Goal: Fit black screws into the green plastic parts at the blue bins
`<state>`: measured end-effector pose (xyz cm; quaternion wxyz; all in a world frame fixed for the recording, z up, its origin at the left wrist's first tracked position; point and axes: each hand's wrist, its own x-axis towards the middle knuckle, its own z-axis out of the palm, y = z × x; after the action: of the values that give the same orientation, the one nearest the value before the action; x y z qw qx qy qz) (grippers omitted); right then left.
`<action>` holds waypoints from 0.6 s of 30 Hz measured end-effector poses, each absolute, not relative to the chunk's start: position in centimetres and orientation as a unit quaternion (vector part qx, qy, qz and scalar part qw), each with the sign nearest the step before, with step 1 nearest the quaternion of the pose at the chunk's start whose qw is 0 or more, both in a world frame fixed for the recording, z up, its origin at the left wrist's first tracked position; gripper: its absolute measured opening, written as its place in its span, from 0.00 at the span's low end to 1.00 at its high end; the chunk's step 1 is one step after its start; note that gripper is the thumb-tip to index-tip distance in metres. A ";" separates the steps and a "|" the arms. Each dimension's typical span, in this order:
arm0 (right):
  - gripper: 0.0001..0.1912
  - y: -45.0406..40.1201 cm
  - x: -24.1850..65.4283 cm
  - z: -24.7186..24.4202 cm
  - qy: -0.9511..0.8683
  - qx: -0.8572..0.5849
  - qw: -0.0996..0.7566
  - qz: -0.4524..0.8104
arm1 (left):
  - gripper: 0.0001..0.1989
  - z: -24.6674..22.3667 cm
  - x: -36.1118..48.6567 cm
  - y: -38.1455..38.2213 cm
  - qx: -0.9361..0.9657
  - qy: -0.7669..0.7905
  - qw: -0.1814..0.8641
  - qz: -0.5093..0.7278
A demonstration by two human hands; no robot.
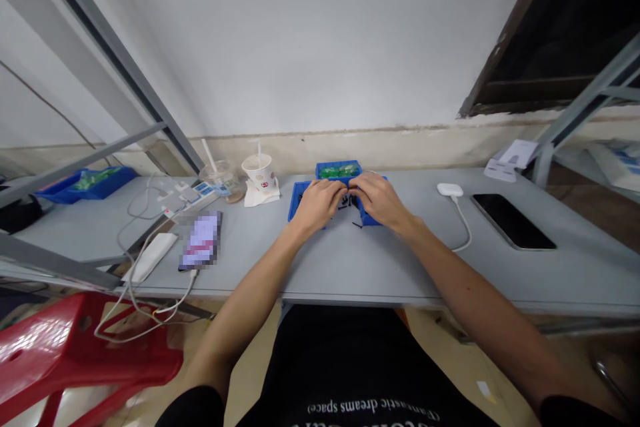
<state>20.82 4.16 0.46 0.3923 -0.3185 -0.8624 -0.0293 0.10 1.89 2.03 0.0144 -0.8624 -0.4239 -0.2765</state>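
Both hands meet over the grey table, fingertips nearly touching. My left hand (319,204) is closed in a pinch, in front of a blue bin (293,203); what it holds is too small to name. Opposite it, my right hand (379,197) also pinches something tiny and dark that I cannot identify, beside another blue bin (369,218). Small black parts (344,202) lie between and below the hands. Behind them stands a blue bin (319,167) with green packets (337,171) inside.
Left on the table (330,273) are a paper cup (261,173), a plastic cup (227,181), a power strip (197,201) and a phone (203,240) with cables. A white case (450,190) and black phone (514,221) lie right. A red stool (75,347) stands lower left.
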 end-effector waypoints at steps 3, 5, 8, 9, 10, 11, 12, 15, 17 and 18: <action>0.15 4.1 21.0 0.7 -0.830 -0.349 0.432 -0.055 | 0.15 1.9 0.1 1.9 -0.869 -0.419 0.019 -0.262; 0.16 4.1 21.3 0.9 -0.797 -0.375 0.470 -0.061 | 0.14 1.9 0.1 1.9 -0.888 -0.401 0.024 -0.225; 0.16 4.3 21.8 1.1 -0.746 -0.420 0.512 -0.069 | 0.12 1.9 0.3 1.7 -0.920 -0.361 0.028 -0.151; 0.16 4.4 21.9 1.0 -0.731 -0.436 0.520 -0.073 | 0.12 1.9 0.4 1.6 -0.927 -0.351 0.030 -0.132; 0.16 4.5 22.0 1.0 -0.718 -0.451 0.524 -0.076 | 0.12 1.8 0.5 1.5 -0.931 -0.344 0.032 -0.118; 0.16 4.7 22.1 0.9 -0.709 -0.463 0.526 -0.079 | 0.11 1.7 0.7 1.4 -0.934 -0.339 0.035 -0.107; 0.17 4.8 22.2 0.9 -0.702 -0.473 0.526 -0.082 | 0.11 1.5 0.9 1.3 -0.936 -0.335 0.040 -0.099; 0.19 5.1 22.3 0.6 -0.697 -0.478 0.528 -0.082 | 0.10 0.8 1.5 1.1 -0.940 -0.327 0.057 -0.078; 0.19 5.2 22.3 0.4 -0.702 -0.470 0.528 -0.082 | 0.10 0.4 1.8 1.1 -0.943 -0.320 0.070 -0.065; 0.18 5.3 22.2 0.3 -0.707 -0.466 0.525 -0.084 | 0.10 0.2 1.9 1.1 -0.943 -0.318 0.076 -0.062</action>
<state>22.23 5.27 0.35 0.5253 -0.4661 -0.7069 -0.0842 1.94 1.06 0.19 0.0760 -0.9430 -0.3181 -0.0618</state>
